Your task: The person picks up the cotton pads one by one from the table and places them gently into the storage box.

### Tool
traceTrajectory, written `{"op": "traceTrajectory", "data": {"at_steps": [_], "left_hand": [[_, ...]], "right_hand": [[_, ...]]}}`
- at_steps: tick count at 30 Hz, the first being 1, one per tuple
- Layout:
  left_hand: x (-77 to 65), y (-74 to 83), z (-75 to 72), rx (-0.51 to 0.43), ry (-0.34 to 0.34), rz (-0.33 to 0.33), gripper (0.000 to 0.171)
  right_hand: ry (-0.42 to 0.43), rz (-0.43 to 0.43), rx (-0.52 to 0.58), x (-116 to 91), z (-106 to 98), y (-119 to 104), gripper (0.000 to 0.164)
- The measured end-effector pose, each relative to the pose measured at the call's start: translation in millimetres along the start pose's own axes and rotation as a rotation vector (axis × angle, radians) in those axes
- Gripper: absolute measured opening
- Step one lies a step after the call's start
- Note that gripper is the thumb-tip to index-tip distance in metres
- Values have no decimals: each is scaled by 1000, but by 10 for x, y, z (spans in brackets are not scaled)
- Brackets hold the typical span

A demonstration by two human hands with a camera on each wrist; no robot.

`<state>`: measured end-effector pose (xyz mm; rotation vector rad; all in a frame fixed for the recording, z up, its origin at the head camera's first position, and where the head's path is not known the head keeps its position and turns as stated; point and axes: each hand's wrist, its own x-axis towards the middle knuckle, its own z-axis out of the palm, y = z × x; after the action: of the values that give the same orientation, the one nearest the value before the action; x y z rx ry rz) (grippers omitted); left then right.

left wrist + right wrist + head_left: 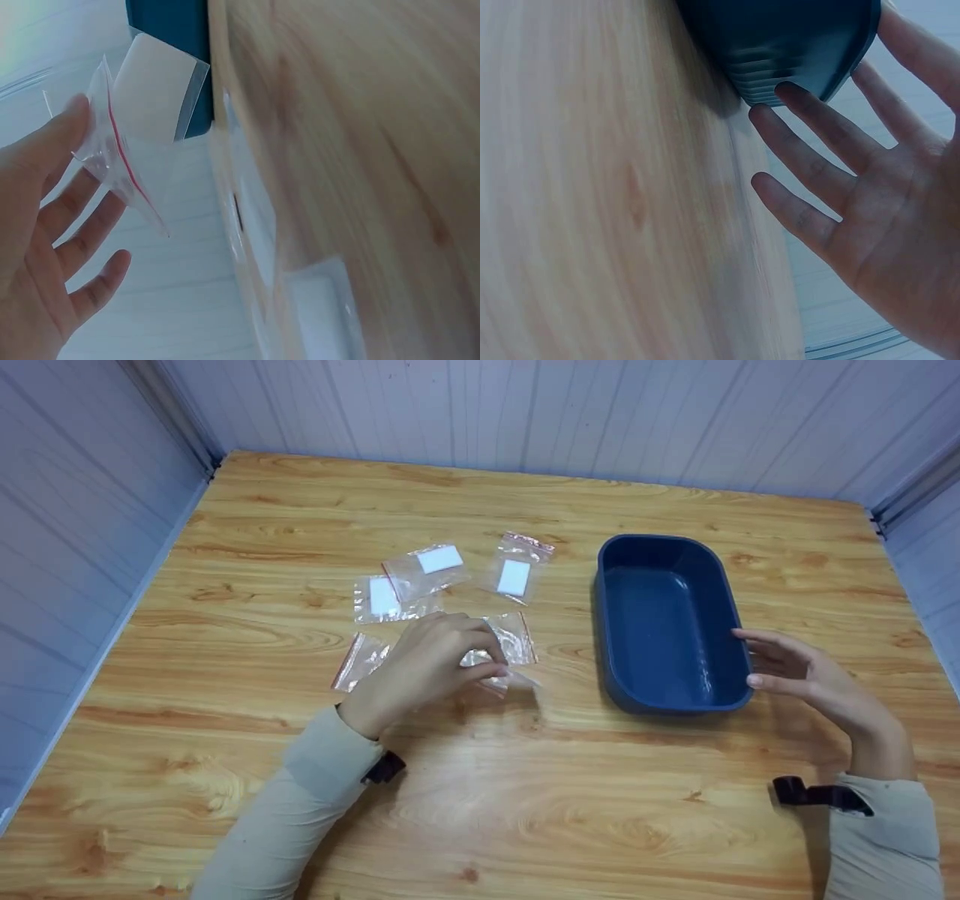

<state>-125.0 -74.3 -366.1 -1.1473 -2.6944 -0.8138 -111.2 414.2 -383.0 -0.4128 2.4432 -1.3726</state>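
My left hand [435, 656] pinches a small clear zip bag [124, 142] between thumb and fingers, above the table. A red line runs along its seal, and a white card-like piece [154, 90] shows inside. Beneath and around this hand lie several more such bags, among them one partly covered bag [517, 637] and another at its left [361, 660]. My right hand [832, 686] rests at the right wall of a dark blue plastic bin [652, 637]. Thumb and index finger touch the rim, while the other fingers spread loosely in the right wrist view. Nothing is visible inside the bin.
Behind my left hand lie a flat bag [384, 597], an overlapping bag [441, 559] and a separate bag [514, 577], each with a white piece. Pale panel walls [525, 420] border the wood-grain table [562, 810] at the back and sides.
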Motion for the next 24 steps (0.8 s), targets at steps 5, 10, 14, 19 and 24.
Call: {"op": "traceTrajectory", "data": {"at_steps": [5, 10, 14, 19, 24], "left_hand": [[97, 59, 19, -7, 50, 9, 15], [189, 120, 45, -22, 129, 10, 14], [265, 171, 73, -35, 200, 16, 16], [357, 239, 118, -66, 282, 36, 19], [452, 315, 170, -89, 336, 48, 19]], "right_hand": [[-3, -2, -4, -2, 4, 1, 58], [-1, 8, 3, -8, 3, 0, 58], [2, 10, 3, -10, 0, 1, 58], [8, 8, -30, -15, -1, 7, 58], [14, 16, -48, -22, -3, 3, 59]]}}
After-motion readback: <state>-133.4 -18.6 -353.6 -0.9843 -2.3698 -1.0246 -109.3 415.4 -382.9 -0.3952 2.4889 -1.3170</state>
